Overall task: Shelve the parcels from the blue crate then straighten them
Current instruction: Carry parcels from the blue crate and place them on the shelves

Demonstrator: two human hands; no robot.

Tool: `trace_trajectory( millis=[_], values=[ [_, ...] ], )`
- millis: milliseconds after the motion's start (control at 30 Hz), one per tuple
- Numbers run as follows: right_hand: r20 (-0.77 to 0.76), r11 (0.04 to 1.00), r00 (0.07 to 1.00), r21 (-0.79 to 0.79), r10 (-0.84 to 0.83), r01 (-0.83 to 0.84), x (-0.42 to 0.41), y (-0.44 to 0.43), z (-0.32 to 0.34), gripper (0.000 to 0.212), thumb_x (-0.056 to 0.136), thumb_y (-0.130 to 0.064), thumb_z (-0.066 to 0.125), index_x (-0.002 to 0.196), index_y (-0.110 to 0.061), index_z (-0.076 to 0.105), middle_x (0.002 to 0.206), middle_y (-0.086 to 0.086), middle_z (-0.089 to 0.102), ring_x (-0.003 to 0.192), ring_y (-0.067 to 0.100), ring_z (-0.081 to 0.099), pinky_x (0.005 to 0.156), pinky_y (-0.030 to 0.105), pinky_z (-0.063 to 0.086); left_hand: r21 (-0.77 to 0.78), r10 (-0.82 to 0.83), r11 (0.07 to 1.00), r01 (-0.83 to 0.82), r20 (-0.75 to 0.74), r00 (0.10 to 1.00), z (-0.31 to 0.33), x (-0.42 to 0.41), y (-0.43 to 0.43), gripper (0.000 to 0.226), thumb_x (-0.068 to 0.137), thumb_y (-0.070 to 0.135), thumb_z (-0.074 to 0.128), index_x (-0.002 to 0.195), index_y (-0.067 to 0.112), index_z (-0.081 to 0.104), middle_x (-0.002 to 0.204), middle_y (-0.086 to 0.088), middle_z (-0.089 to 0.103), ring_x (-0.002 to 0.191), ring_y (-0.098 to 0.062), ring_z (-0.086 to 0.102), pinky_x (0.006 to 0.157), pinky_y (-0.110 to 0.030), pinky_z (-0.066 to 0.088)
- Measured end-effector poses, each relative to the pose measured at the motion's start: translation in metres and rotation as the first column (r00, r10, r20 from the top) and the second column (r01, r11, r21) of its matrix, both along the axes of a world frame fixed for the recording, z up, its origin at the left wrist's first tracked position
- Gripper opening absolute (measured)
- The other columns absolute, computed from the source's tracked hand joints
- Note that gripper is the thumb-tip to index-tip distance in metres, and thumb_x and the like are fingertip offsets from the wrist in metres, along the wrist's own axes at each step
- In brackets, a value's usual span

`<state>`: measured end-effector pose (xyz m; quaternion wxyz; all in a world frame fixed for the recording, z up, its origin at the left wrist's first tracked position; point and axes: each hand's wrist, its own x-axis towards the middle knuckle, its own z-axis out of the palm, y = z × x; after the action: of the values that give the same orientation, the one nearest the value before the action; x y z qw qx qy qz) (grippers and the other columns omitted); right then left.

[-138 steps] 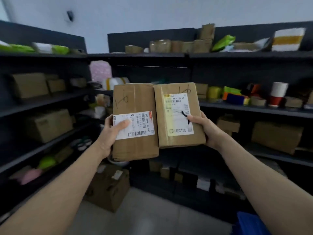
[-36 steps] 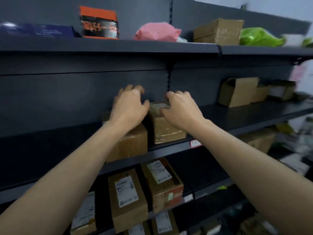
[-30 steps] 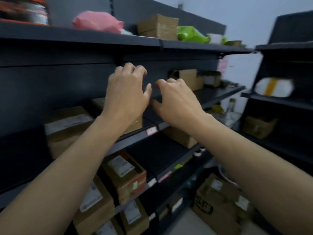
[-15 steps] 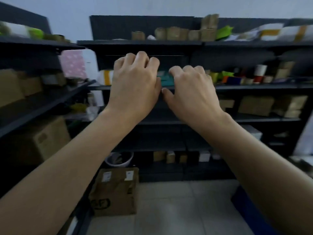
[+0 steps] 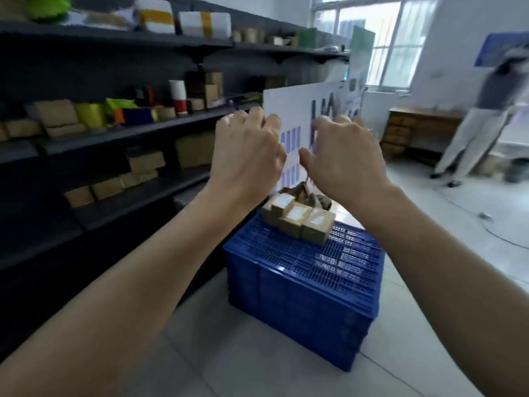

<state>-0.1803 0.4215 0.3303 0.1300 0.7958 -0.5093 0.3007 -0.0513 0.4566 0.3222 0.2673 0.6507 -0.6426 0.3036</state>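
A pale tiled floor point(image 5: 257, 368) carries a blue crate point(image 5: 303, 285), whose perforated top bears a small cluster of brown parcels point(image 5: 297, 219) near its far edge. At left, dark shelves point(image 5: 128, 133) hold rows of cardboard boxes point(image 5: 194, 149) and bright coloured packets point(image 5: 91, 113).

a blue crate point(image 5: 303, 285) of perforated plastic sits on the floor. several small brown cardboard parcels point(image 5: 297, 216) with white labels lie clustered on its top's far side.
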Motion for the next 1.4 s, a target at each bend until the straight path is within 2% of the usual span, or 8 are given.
trace_trajectory(
  millis=[133, 300, 567, 667, 833, 967, 1233, 1400],
  values=[
    [-0.038, 0.977, 0.977, 0.035, -0.210, 0.212, -0.036, -0.051, -0.018, 0.042, 0.092, -0.036, 0.056, 0.124, -0.010, 0.056, 0.119, 0.018, 0.060, 0.114, 0.037, 0.050, 0.090, 0.044, 0.042, 0.036, -0.166, 0.985, 0.168, -0.036, 0.985, -0.018, -0.030, -0.072, 0.032, 0.093, 0.026, 0.050, 0.119, 0.008, 0.057, 0.114, -0.013, 0.060, 0.105, -0.030, 0.054, 0.090, -0.041, 0.037],
    [-0.051, 0.943, 0.941, 0.000, -0.334, 0.334, -0.035, -0.114, -0.032, 0.043, 0.091, -0.037, 0.057, 0.125, -0.010, 0.057, 0.117, 0.016, 0.062, 0.112, 0.037, 0.052, 0.090, 0.045, 0.044, 0.026, -0.277, 0.960, 0.279, -0.057, 0.959, -0.034, -0.022, -0.149, 0.034, 0.092, 0.025, 0.052, 0.120, 0.007, 0.057, 0.115, -0.014, 0.061, 0.107, -0.032, 0.054, 0.090, -0.042, 0.037],
    [-0.007, 0.935, 0.939, 0.084, -0.345, 0.344, 0.029, -0.250, -0.049, 0.049, 0.093, -0.039, 0.054, 0.133, -0.011, 0.052, 0.124, 0.015, 0.059, 0.117, 0.034, 0.050, 0.093, 0.043, 0.042, 0.035, -0.302, 0.951, 0.307, -0.092, 0.949, -0.047, 0.051, -0.294, 0.034, 0.091, 0.028, 0.054, 0.120, 0.010, 0.058, 0.115, -0.012, 0.063, 0.105, -0.029, 0.057, 0.088, -0.041, 0.039],
    [0.015, 0.931, 0.944, 0.170, -0.331, 0.324, 0.044, -0.297, -0.069, 0.049, 0.094, -0.036, 0.055, 0.134, -0.009, 0.051, 0.126, 0.017, 0.058, 0.119, 0.034, 0.048, 0.095, 0.043, 0.042, 0.100, -0.306, 0.940, 0.327, -0.183, 0.934, -0.066, 0.075, -0.347, 0.031, 0.091, 0.026, 0.056, 0.116, 0.008, 0.060, 0.113, -0.012, 0.063, 0.104, -0.029, 0.058, 0.091, -0.042, 0.040],
    [-0.020, 0.902, 0.945, 0.291, -0.328, 0.319, 0.049, -0.363, -0.104, 0.048, 0.095, -0.035, 0.053, 0.133, -0.007, 0.049, 0.123, 0.017, 0.058, 0.116, 0.033, 0.050, 0.092, 0.041, 0.044, 0.247, -0.249, 0.913, 0.324, -0.289, 0.924, -0.113, 0.094, -0.421, 0.029, 0.090, 0.020, 0.055, 0.114, 0.004, 0.059, 0.112, -0.015, 0.061, 0.104, -0.032, 0.055, 0.091, -0.043, 0.040],
    [-0.017, 0.890, 0.954, 0.358, -0.298, 0.284, 0.045, -0.426, -0.132, 0.047, 0.094, -0.035, 0.055, 0.131, -0.006, 0.051, 0.120, 0.017, 0.058, 0.111, 0.033, 0.053, 0.088, 0.041, 0.045, 0.299, -0.196, 0.901, 0.314, -0.365, 0.910, -0.147, 0.094, -0.480, 0.028, 0.090, 0.021, 0.055, 0.113, 0.005, 0.060, 0.111, -0.014, 0.061, 0.102, -0.032, 0.055, 0.088, -0.042, 0.041],
    [-0.010, 0.847, 0.984, 0.508, -0.177, 0.157, 0.046, -0.545, -0.196, 0.043, 0.094, -0.035, 0.054, 0.124, -0.005, 0.055, 0.116, 0.017, 0.058, 0.106, 0.035, 0.054, 0.078, 0.038, 0.045, 0.488, 0.054, 0.845, 0.221, -0.487, 0.871, -0.216, 0.116, -0.577, 0.024, 0.090, 0.021, 0.056, 0.109, 0.007, 0.060, 0.109, -0.013, 0.060, 0.099, -0.033, 0.057, 0.086, -0.042, 0.047],
    [-0.036, 0.775, 0.991, 0.620, -0.127, 0.122, 0.056, -0.598, -0.240, 0.035, 0.092, -0.035, 0.055, 0.113, -0.007, 0.055, 0.112, 0.016, 0.057, 0.101, 0.034, 0.054, 0.074, 0.036, 0.044, 0.597, 0.201, 0.785, 0.167, -0.501, 0.842, -0.261, 0.142, -0.617, 0.029, 0.091, 0.021, 0.056, 0.115, 0.006, 0.059, 0.115, -0.013, 0.059, 0.101, -0.030, 0.057, 0.083, -0.039, 0.046]
  ],
)
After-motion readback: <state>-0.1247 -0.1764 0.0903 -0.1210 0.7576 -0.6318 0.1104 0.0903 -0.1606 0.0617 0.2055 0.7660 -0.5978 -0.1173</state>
